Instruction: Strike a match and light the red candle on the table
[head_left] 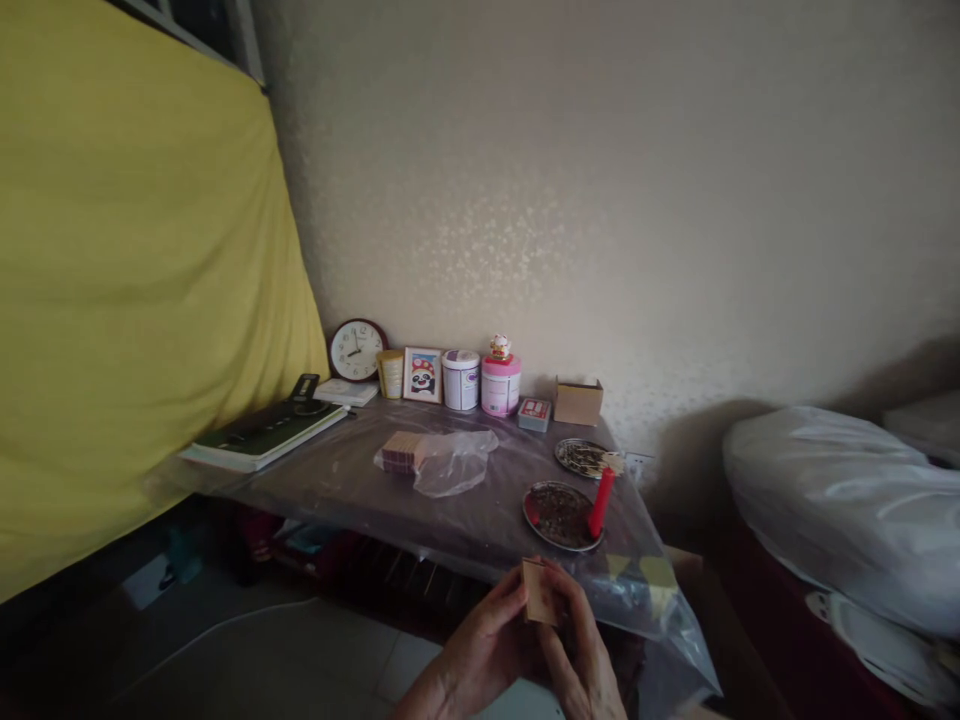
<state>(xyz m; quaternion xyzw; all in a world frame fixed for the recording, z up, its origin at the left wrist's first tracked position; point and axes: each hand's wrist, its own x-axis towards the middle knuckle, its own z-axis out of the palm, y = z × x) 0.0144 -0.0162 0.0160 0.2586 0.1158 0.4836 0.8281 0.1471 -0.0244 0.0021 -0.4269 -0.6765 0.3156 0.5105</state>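
Observation:
Between my two hands, in front of the near table edge, is a small light-brown matchbox (541,594). My left hand (484,640) pinches its left side with the thumb, and my right hand (577,640) has its fingers bent around the right side. The undersides of both hands and of the box are hidden. Just beyond them a red candle (602,503) leans slightly at the right side of a round metal plate (526,516), whose surface looks dark and littered. Behind it, a second round plate (557,458) holds several thin matchsticks.
A stack of small boxes (401,452) sits partly inside a clear plastic bag (456,465) on the plastic-covered table (322,480). Along the wall stand a clock (358,350), a picture frame (423,376), tins (500,388) and a cardboard box (578,403). A thick book (266,435) lies left.

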